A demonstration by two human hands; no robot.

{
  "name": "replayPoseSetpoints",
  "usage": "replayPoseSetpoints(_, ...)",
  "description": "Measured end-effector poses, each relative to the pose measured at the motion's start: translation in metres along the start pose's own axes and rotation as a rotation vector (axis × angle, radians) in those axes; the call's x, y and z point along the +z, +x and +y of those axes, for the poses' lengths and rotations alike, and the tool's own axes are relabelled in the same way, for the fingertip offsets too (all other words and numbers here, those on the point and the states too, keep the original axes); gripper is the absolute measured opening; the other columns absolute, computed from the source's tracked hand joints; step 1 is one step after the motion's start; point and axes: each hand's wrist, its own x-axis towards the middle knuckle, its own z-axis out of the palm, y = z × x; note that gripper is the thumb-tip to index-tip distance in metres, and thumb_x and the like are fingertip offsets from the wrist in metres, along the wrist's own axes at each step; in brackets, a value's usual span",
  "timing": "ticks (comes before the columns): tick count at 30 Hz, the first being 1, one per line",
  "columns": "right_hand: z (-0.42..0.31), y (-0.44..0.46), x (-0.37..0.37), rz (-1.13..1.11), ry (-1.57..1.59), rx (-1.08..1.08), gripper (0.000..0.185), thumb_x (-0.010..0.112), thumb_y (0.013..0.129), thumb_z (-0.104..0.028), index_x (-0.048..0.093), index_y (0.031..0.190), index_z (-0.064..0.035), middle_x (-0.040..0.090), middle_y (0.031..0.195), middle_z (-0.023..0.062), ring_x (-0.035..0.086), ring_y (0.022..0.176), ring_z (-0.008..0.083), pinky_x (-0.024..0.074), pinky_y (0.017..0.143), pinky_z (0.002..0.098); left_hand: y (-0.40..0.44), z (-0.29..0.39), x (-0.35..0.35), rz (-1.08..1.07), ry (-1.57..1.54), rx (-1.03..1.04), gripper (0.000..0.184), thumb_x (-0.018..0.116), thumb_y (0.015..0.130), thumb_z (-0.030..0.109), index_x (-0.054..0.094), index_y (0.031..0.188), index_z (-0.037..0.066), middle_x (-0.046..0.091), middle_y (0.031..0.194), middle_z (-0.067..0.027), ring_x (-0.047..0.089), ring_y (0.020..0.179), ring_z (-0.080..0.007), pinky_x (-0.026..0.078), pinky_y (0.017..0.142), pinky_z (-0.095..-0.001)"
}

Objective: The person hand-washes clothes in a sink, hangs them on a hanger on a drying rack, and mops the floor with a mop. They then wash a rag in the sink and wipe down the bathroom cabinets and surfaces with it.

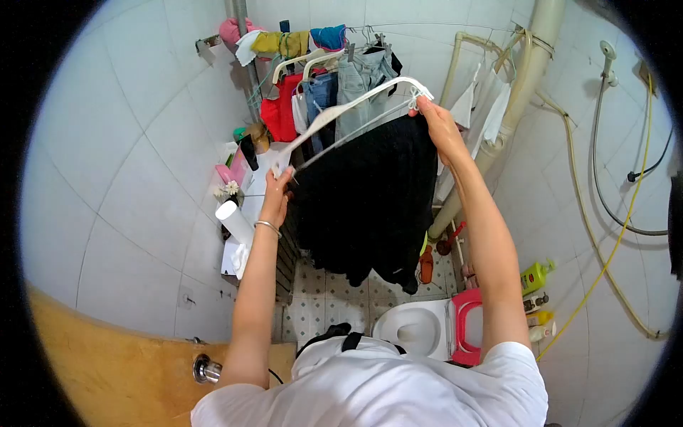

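A white hanger (334,112) is held up at a slant between my two hands, with a black garment (366,196) hanging below it. Its lower left end is pinched in my left hand (277,193), which has a bracelet at the wrist. At the upper right end, my right hand (439,127) closes on the hanger beside a small white clip or tie. The garment's top edge runs along the hanger's lower bar, and its cloth hangs down over the view of the tiled floor (324,299).
Clothes (324,92) hang on a line behind the garment. A narrow shelf with a white roll (233,219) stands left. Below right are a toilet (413,329) and bottles (535,276). A pipe (526,85) and shower hose (601,171) run along the right. A wooden door (114,370) is lower left.
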Motion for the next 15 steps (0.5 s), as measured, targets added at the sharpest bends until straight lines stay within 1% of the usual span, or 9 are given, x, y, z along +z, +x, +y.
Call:
replayPoseSetpoints(1, -0.002, 0.006, 0.001, -0.002, -0.001, -0.001, 0.044, 0.044, 0.091, -0.047, 0.061, 0.084, -0.0068, 0.052, 0.079, -0.0009, 0.043, 0.076, 0.0107, 0.0344, 0.073, 0.0226, -0.006, 0.004, 0.007, 0.108, 0.097, -0.042, 0.052, 0.062, 0.084, 0.028, 0.040, 0.127, 0.008, 0.043, 0.125, -0.0090, 0.044, 0.109, -0.0190, 0.038, 0.087, -0.0313)
replayPoseSetpoints(2, -0.005, 0.011, 0.004, -0.047, -0.150, -0.032, 0.044, 0.044, 0.091, -0.046, 0.060, 0.084, -0.0050, 0.053, 0.079, -0.0008, 0.043, 0.076, 0.0106, 0.0343, 0.074, 0.0223, 0.008, -0.003, 0.010, 0.304, 0.318, 0.251, 0.063, 0.063, 0.082, 0.035, 0.036, 0.129, 0.002, 0.035, 0.128, -0.0158, 0.041, 0.110, -0.0262, 0.031, 0.095, -0.0378)
replayPoseSetpoints(4, -0.016, 0.015, 0.016, -0.126, -0.381, -0.117, 0.046, 0.044, 0.091, -0.042, 0.059, 0.084, 0.0009, 0.058, 0.081, 0.0031, 0.048, 0.078, 0.0127, 0.0371, 0.075, 0.0244, 0.021, 0.017, 0.027, 0.315, 0.564, 0.803, 0.059, 0.063, 0.082, 0.032, 0.039, 0.126, 0.000, 0.039, 0.127, -0.0161, 0.040, 0.114, -0.0272, 0.029, 0.099, -0.0382)
replayPoseSetpoints(5, -0.017, 0.016, 0.023, -0.133, -0.382, -0.114, 0.046, 0.044, 0.091, -0.042, 0.059, 0.084, 0.0009, 0.058, 0.081, 0.0031, 0.048, 0.078, 0.0127, 0.0371, 0.075, 0.0244, 0.007, 0.044, 0.054, 0.203, 0.575, 0.912, 0.056, 0.065, 0.080, 0.028, 0.042, 0.123, 0.001, 0.043, 0.123, -0.0151, 0.041, 0.114, -0.0260, 0.032, 0.098, -0.0372)
replayPoseSetpoints(7, -0.016, 0.018, 0.036, -0.291, -0.571, -0.279, 0.046, 0.042, 0.092, -0.040, 0.058, 0.086, 0.0027, 0.061, 0.079, 0.0083, 0.053, 0.076, 0.0165, 0.0401, 0.074, 0.0282, 0.007, 0.073, 0.094, -0.174, 0.535, 0.919, 0.052, 0.065, 0.081, 0.026, 0.045, 0.121, 0.001, 0.054, 0.113, -0.0126, 0.052, 0.103, -0.0220, 0.041, 0.089, -0.0327)
replayPoseSetpoints(9, -0.019, 0.013, 0.043, -0.343, -0.597, -0.339, 0.045, 0.041, 0.093, -0.038, 0.058, 0.087, 0.0028, 0.061, 0.077, 0.0118, 0.055, 0.074, 0.0195, 0.0418, 0.072, 0.0313, 0.021, 0.073, 0.118, -0.477, 0.506, 0.582, 0.047, 0.058, 0.087, 0.031, 0.046, 0.121, 0.001, 0.059, 0.105, -0.0093, 0.057, 0.093, -0.0179, 0.044, 0.083, -0.0288)
replayPoseSetpoints(10, -0.023, 0.011, 0.045, -0.359, -0.618, -0.354, 0.047, 0.040, 0.092, -0.040, 0.060, 0.085, 0.0013, 0.062, 0.078, 0.0144, 0.057, 0.075, 0.0267, 0.0431, 0.070, 0.0351, 0.013, 0.082, 0.130, -0.570, 0.441, 0.348, 0.044, 0.055, 0.089, 0.034, 0.048, 0.120, 0.003, 0.059, 0.099, -0.0050, 0.056, 0.089, -0.0117, 0.044, 0.073, -0.0234)
replayPoseSetpoints(11, -0.025, 0.010, 0.044, -0.368, -0.640, -0.372, 0.049, 0.039, 0.091, -0.042, 0.061, 0.084, -0.0002, 0.063, 0.079, 0.0171, 0.059, 0.076, 0.0338, 0.0443, 0.069, 0.0390, 0.011, 0.085, 0.136, -0.566, 0.439, 0.348, 0.044, 0.055, 0.089, 0.034, 0.048, 0.120, 0.003, 0.059, 0.099, -0.0050, 0.056, 0.089, -0.0117, 0.044, 0.073, -0.0234)
replayPoseSetpoints(15, -0.030, 0.007, 0.035, -0.346, -0.641, -0.400, 0.051, 0.037, 0.091, -0.044, 0.061, 0.083, 0.0002, 0.063, 0.077, 0.0170, 0.059, 0.076, 0.0340, 0.0443, 0.068, 0.0387, 0.008, 0.091, 0.155, -0.809, 0.418, 0.229, 0.036, 0.050, 0.091, 0.035, 0.050, 0.115, 0.009, 0.052, 0.086, 0.0037, 0.046, 0.072, -0.0034, 0.035, 0.056, -0.0172)
